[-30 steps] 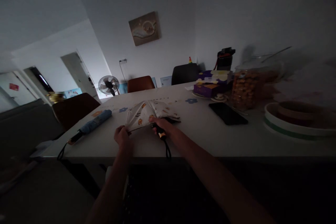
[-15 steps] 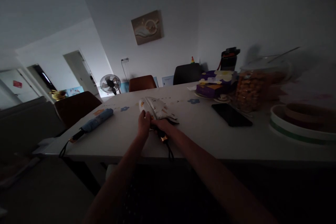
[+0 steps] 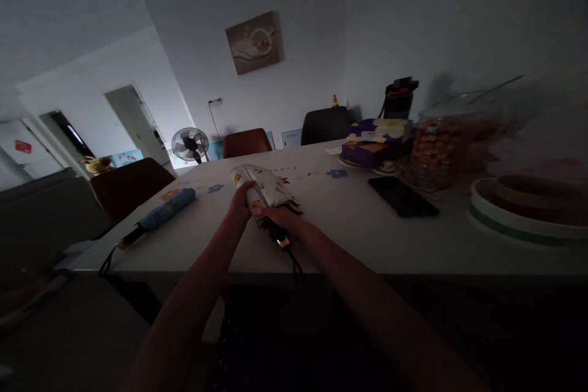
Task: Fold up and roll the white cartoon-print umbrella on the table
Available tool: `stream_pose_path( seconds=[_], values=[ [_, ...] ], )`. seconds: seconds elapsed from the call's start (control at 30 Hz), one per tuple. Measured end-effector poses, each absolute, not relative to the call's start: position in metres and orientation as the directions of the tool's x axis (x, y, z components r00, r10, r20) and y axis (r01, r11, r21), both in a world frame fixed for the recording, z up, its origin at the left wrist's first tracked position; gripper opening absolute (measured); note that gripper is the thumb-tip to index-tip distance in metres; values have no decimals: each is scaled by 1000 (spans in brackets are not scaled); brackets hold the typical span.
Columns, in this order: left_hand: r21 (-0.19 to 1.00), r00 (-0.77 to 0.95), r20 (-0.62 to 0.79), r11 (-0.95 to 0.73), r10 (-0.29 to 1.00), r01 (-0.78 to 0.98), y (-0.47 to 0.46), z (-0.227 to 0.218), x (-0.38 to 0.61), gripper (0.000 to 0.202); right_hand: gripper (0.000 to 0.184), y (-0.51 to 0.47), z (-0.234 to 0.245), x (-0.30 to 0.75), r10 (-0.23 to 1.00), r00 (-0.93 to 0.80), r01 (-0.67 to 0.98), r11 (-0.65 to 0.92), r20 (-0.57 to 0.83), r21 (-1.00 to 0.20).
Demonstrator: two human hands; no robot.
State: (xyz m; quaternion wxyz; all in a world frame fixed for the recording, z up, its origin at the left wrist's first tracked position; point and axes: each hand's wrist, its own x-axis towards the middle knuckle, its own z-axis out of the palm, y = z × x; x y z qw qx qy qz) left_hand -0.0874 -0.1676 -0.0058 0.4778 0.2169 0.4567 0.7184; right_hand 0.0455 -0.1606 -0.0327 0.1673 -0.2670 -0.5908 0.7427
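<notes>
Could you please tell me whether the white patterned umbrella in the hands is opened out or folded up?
Folded up. The white umbrella is a narrow bundle, gripped by the left hand on its cloth and the right hand near its handle.

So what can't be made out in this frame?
- Head view: the white umbrella is half covered by the left hand and right hand; finger placement is lost in the dim light.
- The jar at right is blurred.
- The bowl is cut by the right edge.
</notes>
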Motion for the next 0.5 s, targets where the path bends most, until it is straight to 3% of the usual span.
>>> stream_pose_path(
  seconds=[0.23, 0.33, 0.5],
  values=[
    [868, -455, -54, -183, 889, -461, -171, -2, -87, 34, 23, -160, -31, 46, 474, -874, -79, -352, -105, -933],
    [862, -427, 24, -236, 904, -450, -170, 1, -89, 39, 22, -160, -31, 48, 448, -887, -59, -356, -115, -933],
    [872, -516, 131, -346, 846, -345, -160, 12, -115, 35, 23, -165, -36, 45, 553, -825, -35, -256, -117, -966]
  ],
)
